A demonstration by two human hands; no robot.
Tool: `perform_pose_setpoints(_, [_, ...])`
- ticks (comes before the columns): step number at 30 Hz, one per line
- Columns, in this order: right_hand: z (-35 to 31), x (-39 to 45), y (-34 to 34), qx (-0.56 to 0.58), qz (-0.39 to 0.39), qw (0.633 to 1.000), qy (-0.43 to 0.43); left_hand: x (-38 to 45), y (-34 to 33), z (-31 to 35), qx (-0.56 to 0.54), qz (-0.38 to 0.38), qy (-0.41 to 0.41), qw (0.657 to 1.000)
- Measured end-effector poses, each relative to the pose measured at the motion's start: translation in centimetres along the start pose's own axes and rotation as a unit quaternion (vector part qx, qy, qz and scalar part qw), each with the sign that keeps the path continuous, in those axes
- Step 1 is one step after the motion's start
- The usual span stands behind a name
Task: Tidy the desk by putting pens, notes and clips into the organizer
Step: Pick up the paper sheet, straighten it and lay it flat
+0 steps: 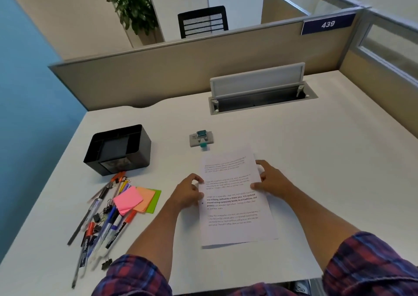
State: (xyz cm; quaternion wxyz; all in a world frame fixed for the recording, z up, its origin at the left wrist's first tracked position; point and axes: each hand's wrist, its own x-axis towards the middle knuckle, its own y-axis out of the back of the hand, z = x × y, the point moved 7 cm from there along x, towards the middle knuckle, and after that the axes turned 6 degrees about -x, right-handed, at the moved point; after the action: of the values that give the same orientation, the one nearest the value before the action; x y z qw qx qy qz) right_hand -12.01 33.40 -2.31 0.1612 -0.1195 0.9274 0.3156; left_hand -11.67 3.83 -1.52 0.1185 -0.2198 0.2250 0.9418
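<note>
A printed paper stack lies on the white desk in front of me. My left hand pinches its left edge and my right hand grips its right edge. The black organizer stands at the left, with nothing visible inside it. Below it lies a heap of pens and markers mixed with black binder clips. Pink, orange and green sticky notes rest on the heap's right side.
A grey stapler-like tool with a teal knob sits just beyond the papers. A cable tray with its lid raised is set in the desk at the back. A beige partition bounds the far edge, and a blue wall stands at the left.
</note>
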Motion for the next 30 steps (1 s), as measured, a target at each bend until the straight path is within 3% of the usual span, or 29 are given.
perform_pose_setpoints(3, [-0.7,-0.1,-0.5,-0.113,-0.011,0.993,0.014,-0.2,0.3,0.0,0.085,0.002,-0.009,0.996])
perform_pose_setpoints(6, [-0.8,-0.2,0.2,-0.254,0.025,0.967,0.011,-0.2,0.0,0.4,0.204,-0.001,-0.025,0.979])
perform_pose_setpoints(10, [-0.8,-0.6,1.0,-0.338,0.055,0.939,0.021,0.0,0.4,1.4,0.378,0.063,-0.094,0.919])
perform_pose_setpoints(16, [-2.1,-0.9,0.7,-0.272,0.154,0.944,0.109,-0.9,-2.4,1.3,0.414,0.039,-0.178,0.892])
perform_pose_setpoints(19, [-1.7,-0.3,-1.6,-0.332,0.074,0.933,0.121,-0.9,-4.1,-0.3,0.45,-0.016,-0.17,0.876])
perform_pose_setpoints(22, [-1.0,0.2,-3.3,-0.372,0.017,0.919,0.134,-1.2,-4.8,-1.5,0.469,-0.024,-0.179,0.865])
perform_pose_setpoints(30, [0.7,-0.7,-4.9,-0.422,0.062,0.888,0.173,-2.1,-5.0,-2.4,0.457,0.0,-0.213,0.864])
